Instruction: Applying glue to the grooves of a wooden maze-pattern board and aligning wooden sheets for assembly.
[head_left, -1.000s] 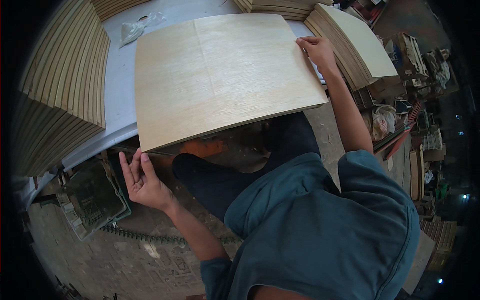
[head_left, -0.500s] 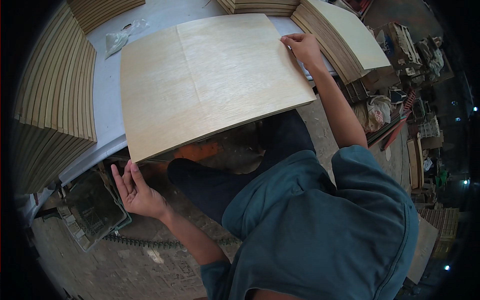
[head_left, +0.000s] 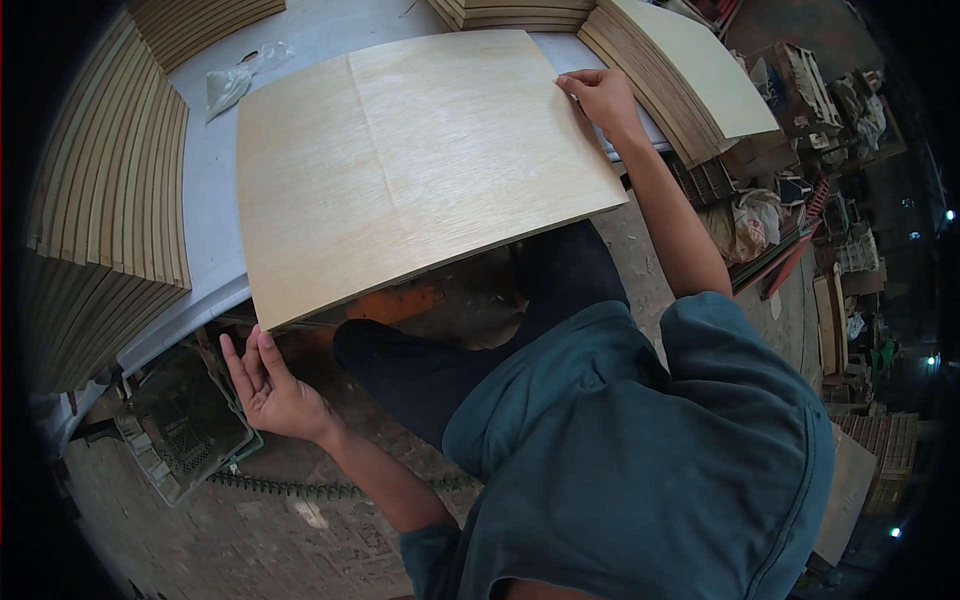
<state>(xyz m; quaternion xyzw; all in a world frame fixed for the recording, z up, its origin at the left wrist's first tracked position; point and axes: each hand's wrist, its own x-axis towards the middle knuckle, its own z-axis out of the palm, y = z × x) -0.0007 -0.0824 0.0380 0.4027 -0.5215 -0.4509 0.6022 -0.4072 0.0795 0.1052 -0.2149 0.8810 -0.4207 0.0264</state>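
A large pale plywood panel (head_left: pixel 420 140) lies across the front of the white-covered table, its near edge jutting out above my knees. My right hand (head_left: pixel 605 100) pinches the panel's right edge toward the far corner, thumb and fingers closed on it. At the near left corner, my left hand (head_left: pixel 280 392) holds the tip between thumb and fingers, palm turned up and the other fingers loosely bent. A faint line runs across the panel's face. The underside of the panel is hidden.
Tall stacks of wooden panels (head_left: pixel 105 160) stand on the left of the white table cover (head_left: pixel 210 215). Another panel stack (head_left: pixel 680 75) sits at the right, beside piled clutter. A small plastic bag (head_left: pixel 228 90) lies behind the panel. Below the table is a green crate (head_left: pixel 190 420).
The panel and both hands have shifted very slightly left and toward me in the picture. My grip looks the same.
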